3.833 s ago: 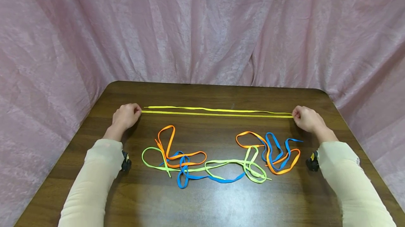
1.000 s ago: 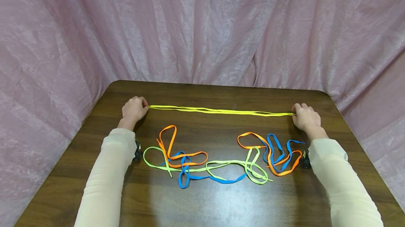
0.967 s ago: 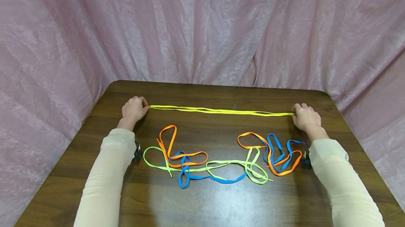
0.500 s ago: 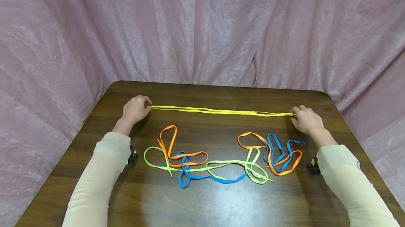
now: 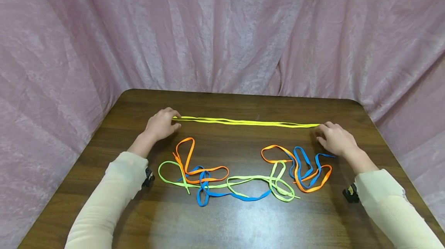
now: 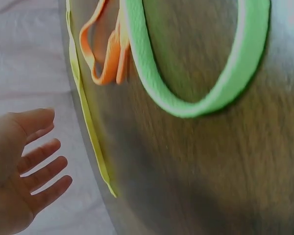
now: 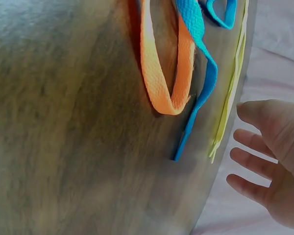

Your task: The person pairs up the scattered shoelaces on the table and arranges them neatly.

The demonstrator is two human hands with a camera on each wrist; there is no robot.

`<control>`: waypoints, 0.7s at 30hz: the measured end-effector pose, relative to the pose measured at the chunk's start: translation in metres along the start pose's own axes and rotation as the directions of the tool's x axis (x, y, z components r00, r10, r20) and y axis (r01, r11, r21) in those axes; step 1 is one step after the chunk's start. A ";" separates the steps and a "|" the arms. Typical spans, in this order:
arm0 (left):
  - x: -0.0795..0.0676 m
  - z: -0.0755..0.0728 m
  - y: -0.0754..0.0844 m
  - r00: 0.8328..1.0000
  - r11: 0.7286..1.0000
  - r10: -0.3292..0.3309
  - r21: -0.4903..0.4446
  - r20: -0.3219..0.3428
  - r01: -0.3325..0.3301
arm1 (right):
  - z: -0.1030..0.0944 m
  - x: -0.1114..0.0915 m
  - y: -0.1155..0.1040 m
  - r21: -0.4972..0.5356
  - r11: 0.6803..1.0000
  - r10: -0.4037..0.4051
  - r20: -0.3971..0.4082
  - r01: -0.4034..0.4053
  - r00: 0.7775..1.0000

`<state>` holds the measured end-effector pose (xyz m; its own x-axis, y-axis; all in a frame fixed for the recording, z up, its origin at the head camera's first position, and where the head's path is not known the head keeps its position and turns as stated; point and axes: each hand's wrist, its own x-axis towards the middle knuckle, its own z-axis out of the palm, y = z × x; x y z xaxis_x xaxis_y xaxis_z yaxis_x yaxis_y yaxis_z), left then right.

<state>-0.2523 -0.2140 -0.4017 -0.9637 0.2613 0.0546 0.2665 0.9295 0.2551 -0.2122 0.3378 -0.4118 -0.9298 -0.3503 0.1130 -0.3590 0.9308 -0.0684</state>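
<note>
Extended across upper middle of head view, as yellow lace strands (image 5: pixel 245 122), between left hand (image 5: pixel 162 124) and right hand (image 5: pixel 335 137). Gripped by neither (with fingers loosely parted in both wrist views). Seen with left end near left thumb, right end just beside right fingertips.

The table (image 5: pixel 243 224) looked like smooth, partly glossy wood. On it, the orange lacing (image 7: pixel 185 61), blue lacing (image 7: pixel 209 78), green lacing (image 6: pixel 186 109) and yellow lacing (image 5: pixel 250 123) looked like matt woven cloth. Behind it hung a velvety curtain (image 5: pixel 222 29) with a crushed sheen.
</note>
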 end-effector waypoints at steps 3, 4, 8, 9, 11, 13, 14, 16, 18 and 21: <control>-0.002 0.001 0.008 0.999 0.999 0.032 0.010 -0.002 -0.032 | 0.000 -0.003 -0.001 0.001 1.000 -0.026 -0.021 0.026 0.999; -0.003 0.001 0.011 0.999 0.999 0.045 0.013 -0.001 -0.045 | -0.001 -0.004 -0.001 0.000 0.999 -0.036 -0.032 0.036 0.999; -0.007 0.002 0.022 0.996 0.995 0.090 0.035 -0.005 -0.090 | -0.002 -0.008 -0.002 0.005 0.997 -0.075 -0.073 0.075 0.995; -0.007 0.002 0.024 0.994 0.994 0.104 0.040 -0.009 -0.104 | -0.002 -0.009 -0.003 0.005 0.996 -0.086 -0.084 0.087 0.993; -0.009 0.001 0.031 0.991 0.990 0.135 0.053 -0.012 -0.134 | -0.003 -0.012 -0.004 0.005 0.995 -0.103 -0.101 0.104 0.990; -0.011 0.002 0.036 0.986 0.984 0.166 0.063 -0.013 -0.165 | -0.003 -0.013 -0.005 0.005 0.993 -0.120 -0.115 0.121 0.986; -0.012 0.002 0.038 0.983 0.982 0.180 0.067 -0.016 -0.179 | -0.003 -0.014 -0.006 0.005 0.992 -0.125 -0.121 0.126 0.985; -0.013 0.003 0.043 0.979 0.977 0.204 0.075 -0.017 -0.202 | -0.002 -0.016 -0.009 0.005 0.991 -0.132 -0.133 0.134 0.982; -0.015 0.005 0.047 0.974 0.971 0.225 0.082 -0.020 -0.223 | -0.001 -0.018 -0.013 0.010 0.990 -0.137 -0.141 0.140 0.980; -0.019 0.008 0.054 0.967 0.964 0.252 0.092 -0.020 -0.249 | 0.001 -0.019 -0.018 0.008 0.989 -0.146 -0.149 0.149 0.978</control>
<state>-0.2199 -0.1668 -0.3967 -0.8654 0.4821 0.1364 0.4988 0.8547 0.1438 -0.1877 0.3277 -0.4142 -0.8447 -0.4633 0.2679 -0.4944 0.8672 -0.0590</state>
